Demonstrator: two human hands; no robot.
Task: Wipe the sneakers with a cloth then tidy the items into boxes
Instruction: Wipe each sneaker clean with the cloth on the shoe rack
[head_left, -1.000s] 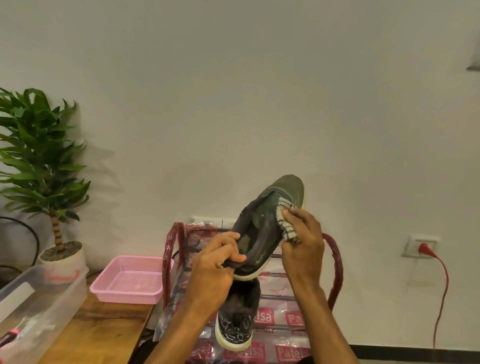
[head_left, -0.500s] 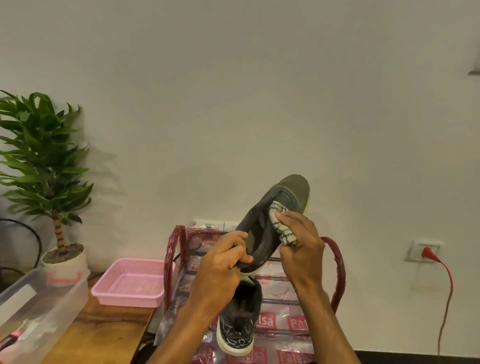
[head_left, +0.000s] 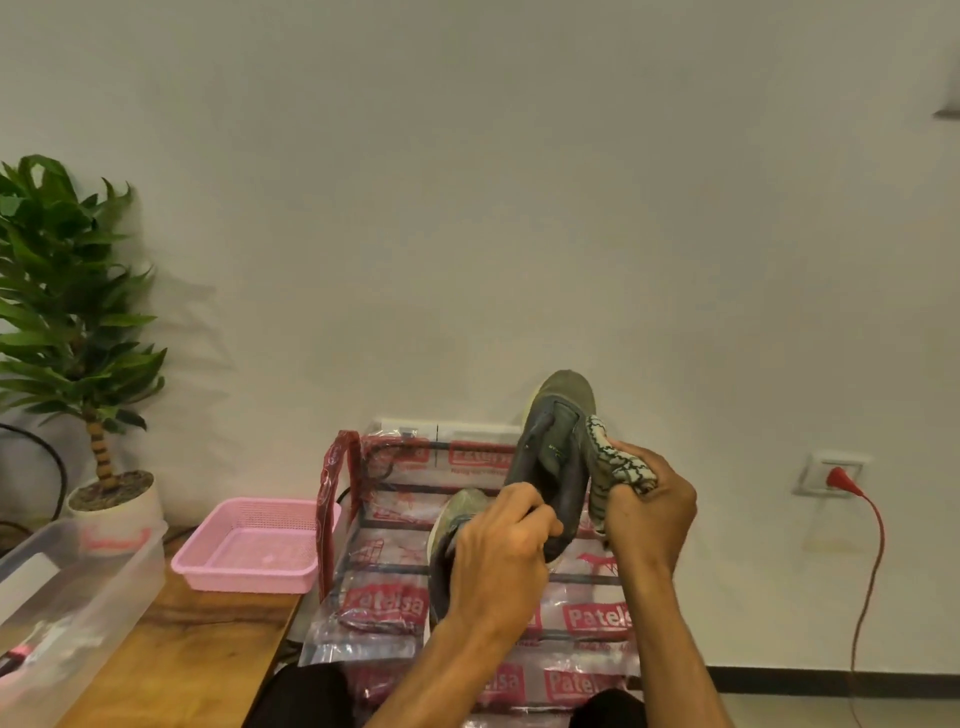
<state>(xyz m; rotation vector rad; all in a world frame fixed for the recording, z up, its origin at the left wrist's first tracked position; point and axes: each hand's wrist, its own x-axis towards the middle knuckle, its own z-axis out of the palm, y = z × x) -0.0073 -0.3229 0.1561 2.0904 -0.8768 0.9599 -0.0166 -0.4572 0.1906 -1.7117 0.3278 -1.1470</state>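
Overhead: open wall space above the raised sneaker (head_left: 556, 452)
Left: tabletop (head_left: 197, 654) crowded by clear box (head_left: 78, 587), pink basket (head_left: 249, 551), potted plant (head_left: 78, 312); bare wood in front of the basket
Below: wrapped rack (head_left: 379, 525) with second sneaker (head_left: 460, 512) just under the left hand (head_left: 498, 556)
Right: open air out to the red cable (head_left: 837, 478)

I have one view: the head-worn camera faces the white wall (head_left: 467, 208), pitched slightly down, with the left hand (head_left: 498, 551) and right hand (head_left: 649, 519) close in, low centre.
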